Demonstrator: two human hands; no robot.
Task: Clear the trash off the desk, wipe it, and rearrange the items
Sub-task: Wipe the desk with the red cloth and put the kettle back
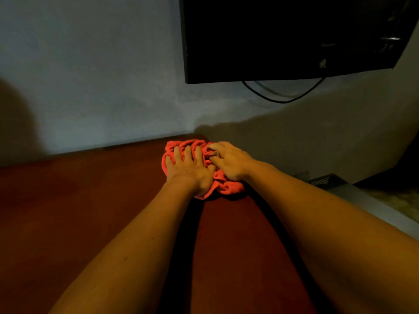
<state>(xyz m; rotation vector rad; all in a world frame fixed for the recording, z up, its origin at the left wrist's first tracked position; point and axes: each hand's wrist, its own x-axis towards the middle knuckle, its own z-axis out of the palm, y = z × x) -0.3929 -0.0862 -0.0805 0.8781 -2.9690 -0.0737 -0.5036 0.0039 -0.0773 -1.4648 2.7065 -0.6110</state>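
A bunched red-orange cloth (226, 186) lies on the dark reddish-brown desk (79, 211) near its far right corner, close to the wall. My left hand (190, 169) presses flat on the cloth's left half with fingers spread. My right hand (229, 160) lies on the cloth's right half, fingers curled into its folds. Both forearms stretch out over the desk. Much of the cloth is hidden under the hands.
A black wall-mounted screen (290, 35) hangs above the desk's right end, with a black cable (283, 101) looping below it. A pale wall runs behind the desk. To the right, below the desk edge, sit a grey vented box (328, 182) and a light surface (394, 200).
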